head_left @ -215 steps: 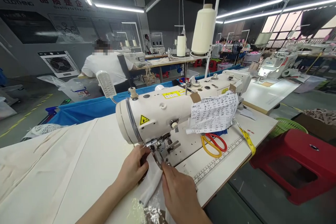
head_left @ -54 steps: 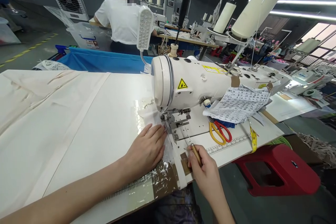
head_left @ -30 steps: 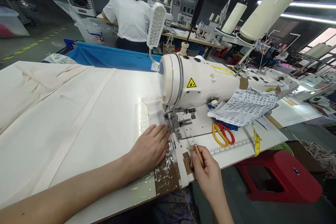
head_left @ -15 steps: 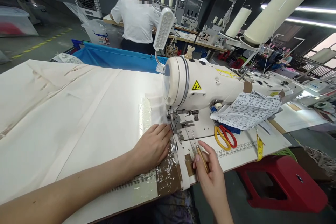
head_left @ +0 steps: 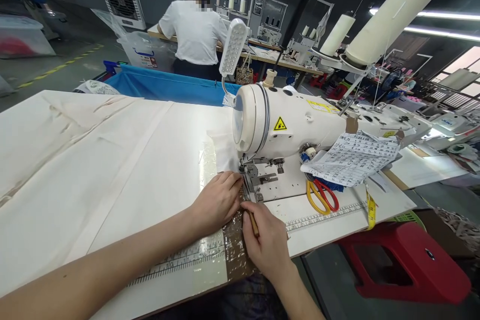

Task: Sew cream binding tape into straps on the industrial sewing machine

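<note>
My left hand (head_left: 219,201) is at the left of the sewing machine's presser foot (head_left: 250,172), its fingers pressed together on the edge of a white fabric piece (head_left: 226,152). Its fingertips are partly hidden. Close beside it, my right hand (head_left: 267,235) is closed around an awl with a wooden handle (head_left: 254,225); the metal tip is hidden behind the fingers. The white sewing machine (head_left: 292,115) stands just beyond both hands. Clear film and brown tape (head_left: 237,255) cover the table edge below them.
Cream fabric (head_left: 71,135) spreads over the left of the white table. Scissors (head_left: 322,197) with yellow and red handles, a written sheet (head_left: 356,157) and a yellow tape measure (head_left: 371,210) lie right. A red stool (head_left: 412,260) stands below. A person in white (head_left: 198,30) sits beyond.
My right hand has moved left with the awl, from right of the presser foot to beside my left hand. The left hand's fingers are more bent. The white strip over the table edge no longer shows.
</note>
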The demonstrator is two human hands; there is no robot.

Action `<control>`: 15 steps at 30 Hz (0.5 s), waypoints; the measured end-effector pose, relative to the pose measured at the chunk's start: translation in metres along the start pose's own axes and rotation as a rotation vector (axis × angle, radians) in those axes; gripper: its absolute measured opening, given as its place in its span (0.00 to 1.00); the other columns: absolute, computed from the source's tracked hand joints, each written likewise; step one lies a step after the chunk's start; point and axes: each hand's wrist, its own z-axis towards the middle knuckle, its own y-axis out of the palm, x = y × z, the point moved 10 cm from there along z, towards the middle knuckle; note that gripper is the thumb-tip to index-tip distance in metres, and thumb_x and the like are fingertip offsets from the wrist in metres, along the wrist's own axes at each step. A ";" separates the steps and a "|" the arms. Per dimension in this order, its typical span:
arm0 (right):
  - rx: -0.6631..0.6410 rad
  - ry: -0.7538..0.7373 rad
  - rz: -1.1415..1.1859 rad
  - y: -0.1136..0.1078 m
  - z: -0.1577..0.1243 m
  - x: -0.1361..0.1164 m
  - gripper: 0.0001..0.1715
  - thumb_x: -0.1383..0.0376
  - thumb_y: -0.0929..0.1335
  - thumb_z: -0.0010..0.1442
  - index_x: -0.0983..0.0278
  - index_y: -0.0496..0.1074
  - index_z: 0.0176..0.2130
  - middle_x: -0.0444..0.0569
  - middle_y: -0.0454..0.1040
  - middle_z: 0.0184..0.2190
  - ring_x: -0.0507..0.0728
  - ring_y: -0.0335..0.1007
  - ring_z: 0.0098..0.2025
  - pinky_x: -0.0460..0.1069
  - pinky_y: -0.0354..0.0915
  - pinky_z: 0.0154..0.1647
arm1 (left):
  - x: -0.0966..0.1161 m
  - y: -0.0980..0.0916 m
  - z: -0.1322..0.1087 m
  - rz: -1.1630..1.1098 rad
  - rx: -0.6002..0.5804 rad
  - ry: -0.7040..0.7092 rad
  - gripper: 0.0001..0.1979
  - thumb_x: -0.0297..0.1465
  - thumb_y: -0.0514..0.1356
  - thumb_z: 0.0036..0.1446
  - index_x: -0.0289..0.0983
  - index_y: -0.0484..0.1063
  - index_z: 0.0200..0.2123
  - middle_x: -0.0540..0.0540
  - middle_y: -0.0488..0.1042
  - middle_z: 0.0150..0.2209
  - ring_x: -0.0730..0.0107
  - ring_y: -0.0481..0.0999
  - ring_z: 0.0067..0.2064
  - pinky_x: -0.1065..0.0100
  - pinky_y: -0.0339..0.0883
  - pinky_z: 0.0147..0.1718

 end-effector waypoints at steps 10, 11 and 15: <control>-0.060 -0.010 -0.245 0.014 0.006 -0.002 0.17 0.70 0.57 0.70 0.67 0.71 0.50 0.53 0.78 0.35 0.57 0.76 0.30 0.48 0.64 0.26 | 0.000 0.000 -0.001 0.009 0.012 0.019 0.20 0.25 0.51 0.63 0.27 0.70 0.56 0.33 0.73 0.53 0.51 0.72 0.54 0.52 0.70 0.54; -0.067 -0.010 -0.267 0.014 0.006 -0.002 0.17 0.70 0.57 0.70 0.67 0.71 0.49 0.52 0.78 0.35 0.57 0.75 0.29 0.48 0.63 0.25 | -0.001 0.000 -0.001 0.005 0.008 0.016 0.20 0.26 0.51 0.63 0.28 0.70 0.56 0.33 0.73 0.54 0.52 0.72 0.54 0.52 0.70 0.54; -0.088 0.008 -0.352 0.020 0.005 -0.003 0.16 0.71 0.59 0.68 0.67 0.70 0.50 0.53 0.78 0.35 0.58 0.76 0.29 0.49 0.64 0.24 | -0.004 0.000 0.000 -0.015 -0.006 -0.014 0.20 0.26 0.52 0.63 0.30 0.71 0.57 0.34 0.73 0.54 0.52 0.72 0.54 0.52 0.71 0.53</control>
